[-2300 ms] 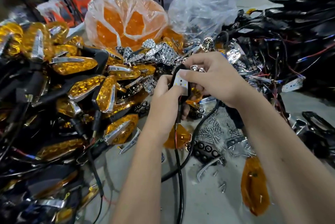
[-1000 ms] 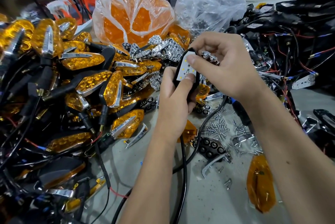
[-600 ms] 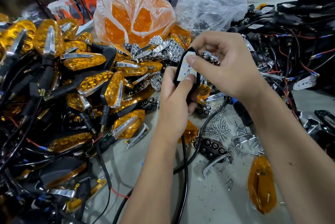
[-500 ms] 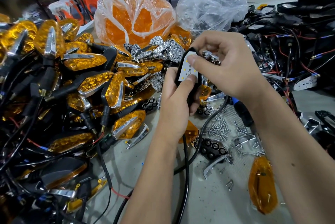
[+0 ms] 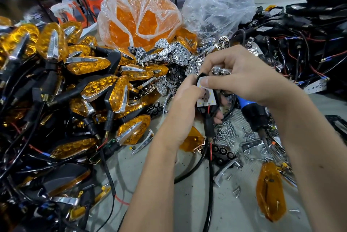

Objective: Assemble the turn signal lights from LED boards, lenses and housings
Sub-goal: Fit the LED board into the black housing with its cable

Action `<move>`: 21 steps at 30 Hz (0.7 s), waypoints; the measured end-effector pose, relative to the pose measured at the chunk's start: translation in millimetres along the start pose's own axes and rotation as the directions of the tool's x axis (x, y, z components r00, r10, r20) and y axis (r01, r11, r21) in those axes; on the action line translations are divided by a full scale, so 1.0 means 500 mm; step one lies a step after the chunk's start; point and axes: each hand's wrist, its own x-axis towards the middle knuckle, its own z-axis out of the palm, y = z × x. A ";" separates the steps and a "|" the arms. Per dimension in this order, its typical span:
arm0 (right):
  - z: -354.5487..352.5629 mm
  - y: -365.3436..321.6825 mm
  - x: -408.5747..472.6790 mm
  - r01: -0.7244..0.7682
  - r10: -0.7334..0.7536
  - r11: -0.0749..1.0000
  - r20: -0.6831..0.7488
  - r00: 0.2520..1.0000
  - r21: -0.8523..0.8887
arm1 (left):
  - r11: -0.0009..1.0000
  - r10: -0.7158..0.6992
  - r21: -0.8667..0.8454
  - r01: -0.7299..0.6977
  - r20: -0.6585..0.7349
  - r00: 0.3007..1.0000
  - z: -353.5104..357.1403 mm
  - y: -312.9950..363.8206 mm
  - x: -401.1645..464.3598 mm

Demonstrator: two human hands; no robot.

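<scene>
My left hand (image 5: 185,105) grips a black turn-signal housing (image 5: 208,111) by its side, stem pointing down. A white LED board (image 5: 205,96) lies in the housing, with a red wire at its lower edge. My right hand (image 5: 242,76) comes from the right; its thumb presses on the board's upper end and its curled fingers hold a chrome reflector piece (image 5: 219,71) above the housing. A black cable (image 5: 210,184) hangs from the stem to the table.
A heap of finished amber lights (image 5: 90,89) fills the left. A bag of amber lenses (image 5: 139,23) and chrome reflectors (image 5: 169,53) lie behind. Screws (image 5: 231,134), a blue-handled screwdriver (image 5: 251,113) and loose amber lenses (image 5: 270,194) sit right; black housings with wires (image 5: 300,53) beyond.
The housing has tilted so the LED board faces me more fully, its red wire now showing. My right thumb has slid onto the board's top end. Both hands shifted slightly right and down.
</scene>
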 end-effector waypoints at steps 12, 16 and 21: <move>0.023 0.023 0.014 -0.131 0.134 0.988 -0.039 0.990 0.075 | 0.990 0.040 0.138 -0.032 -0.058 0.998 -0.001 -0.013 0.003; 0.030 0.027 0.013 -0.183 0.186 0.978 -0.015 0.982 0.105 | 0.983 0.032 0.184 -0.013 -0.102 0.994 -0.004 -0.017 0.004; 0.033 0.022 0.012 -0.176 0.176 0.982 -0.006 0.984 0.075 | 0.980 0.029 0.198 -0.008 -0.103 0.994 -0.008 -0.016 0.003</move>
